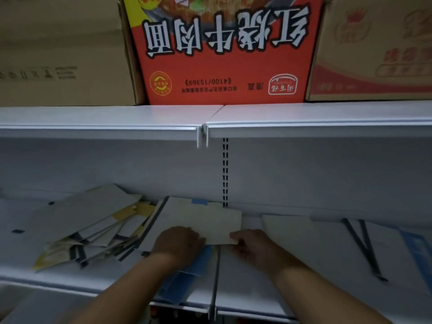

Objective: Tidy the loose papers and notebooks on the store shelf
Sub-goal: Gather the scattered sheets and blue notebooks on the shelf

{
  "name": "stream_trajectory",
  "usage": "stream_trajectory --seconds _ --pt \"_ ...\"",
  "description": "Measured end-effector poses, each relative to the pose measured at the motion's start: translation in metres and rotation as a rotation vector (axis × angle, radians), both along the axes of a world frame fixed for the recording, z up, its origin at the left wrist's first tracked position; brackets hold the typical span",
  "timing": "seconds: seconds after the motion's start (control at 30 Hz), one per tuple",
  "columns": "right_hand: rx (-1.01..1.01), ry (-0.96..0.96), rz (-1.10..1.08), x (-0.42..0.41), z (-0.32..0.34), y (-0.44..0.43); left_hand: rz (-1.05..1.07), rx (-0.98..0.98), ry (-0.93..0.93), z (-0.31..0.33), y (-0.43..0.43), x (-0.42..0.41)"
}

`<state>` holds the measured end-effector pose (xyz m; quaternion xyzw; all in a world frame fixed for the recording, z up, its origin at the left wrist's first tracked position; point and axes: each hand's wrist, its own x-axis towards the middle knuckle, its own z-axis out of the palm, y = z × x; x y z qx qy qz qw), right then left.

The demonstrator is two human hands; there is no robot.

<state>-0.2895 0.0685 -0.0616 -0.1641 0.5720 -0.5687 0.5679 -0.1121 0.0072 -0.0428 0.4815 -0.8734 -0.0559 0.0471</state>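
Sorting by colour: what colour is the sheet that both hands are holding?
The sheet is pale cream, plain; head view shows it best.

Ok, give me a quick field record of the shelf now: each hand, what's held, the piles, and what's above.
left hand: fingers grip the pale sheet at its near left edge
right hand: pinches its near right corner
notebook pile: left of the hands, fanned out and askew
blue papers: under the left wrist, near the front edge
loose sheets: lying flat to the right
upper shelf: red carton between left brown carton and right brown carton
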Motion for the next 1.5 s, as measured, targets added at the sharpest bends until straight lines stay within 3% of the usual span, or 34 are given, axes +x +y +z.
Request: stream_trajectory --seconds 0.07,0.2,0.3,0.43,0.53,0.63,0.8,0.9,0.97,1.03,1.1,1.17,1.23,1.4,1.5 --pt "-0.029 -0.014 0.034 -0.017 0.007 0.012 -0.054 -0.013 0.106 0.0 0.001 -0.011" --pt "-0.121 0.193 -0.002 -0.056 0.017 0.045 -0.141 0.098 0.411 -0.006 -0.002 -0.04" --pt "-0.125 0.312 -0.051 -0.093 0.025 0.081 0.005 0.209 0.778 -0.002 -0.001 -0.067" --pt "-0.109 0.296 -0.13 -0.141 0.027 0.129 0.128 0.86 1.144 0.01 0.005 -0.11" --pt "-0.08 0.261 -0.235 -0.164 0.027 0.159 0.065 1.172 1.146 0.011 0.016 -0.134" --pt "-0.051 0.319 -0.295 -0.18 0.029 0.179 0.022 1.22 1.053 0.007 0.022 -0.149" --pt "-0.002 0.367 -0.351 -0.193 0.025 0.19 -0.034 1.296 0.747 0.01 0.033 -0.157" --pt "-0.085 0.248 -0.443 -0.193 0.019 0.182 -0.041 1.261 0.898 0.0 0.038 -0.163" --pt "-0.12 0.177 -0.383 -0.18 0.014 0.172 0.016 1.277 1.078 -0.008 0.048 -0.168" --pt "-0.067 0.243 -0.254 -0.162 0.006 0.159 0.059 1.279 1.15 -0.012 0.06 -0.17" --pt "0.058 0.508 -0.155 -0.153 0.0 0.146 0.05 1.114 0.985 -0.01 0.068 -0.168" --pt "0.287 0.934 -0.055 -0.155 -0.001 0.136 0.01 0.763 0.691 -0.01 0.06 -0.158" --pt "0.403 1.192 -0.025 -0.152 -0.003 0.127 -0.031 0.442 0.556 -0.006 0.045 -0.14" --pt "0.108 1.298 0.096 -0.093 -0.006 0.077 0.118 0.122 0.518 0.005 -0.002 -0.061" --pt "-0.018 1.154 0.23 -0.039 -0.001 0.04 0.355 0.025 0.369 -0.001 -0.023 -0.009"
